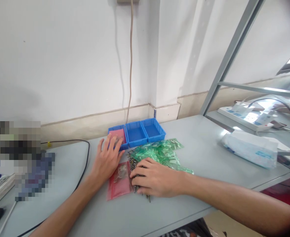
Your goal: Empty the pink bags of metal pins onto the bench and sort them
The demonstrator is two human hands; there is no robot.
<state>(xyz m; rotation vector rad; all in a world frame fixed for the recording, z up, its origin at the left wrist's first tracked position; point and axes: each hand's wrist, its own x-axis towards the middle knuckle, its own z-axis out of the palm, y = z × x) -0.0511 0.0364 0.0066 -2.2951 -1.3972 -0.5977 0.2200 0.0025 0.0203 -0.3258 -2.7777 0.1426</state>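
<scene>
My left hand (107, 159) reaches over the left blue bin (126, 147) with its fingers spread. Its fingertips are at a pink plastic bag (117, 133) lying in that bin; I cannot tell whether they press on it. My right hand (157, 177) rests over a pile of screws (133, 163), fingers apart and slightly bent, hiding part of the pile. Between the hands a red zip bag (120, 187) with small metal pieces inside lies flat on the table. Green plastic bags (159, 153) with small parts in them lie heaped behind my right hand.
Two more blue bins, a middle one (136, 131) and a right one (153, 128), stand by the wall. A tissue pack (250, 149) lies at the right near a metal frame (231, 52). A black cable (87, 158) crosses the table (97, 214) at left.
</scene>
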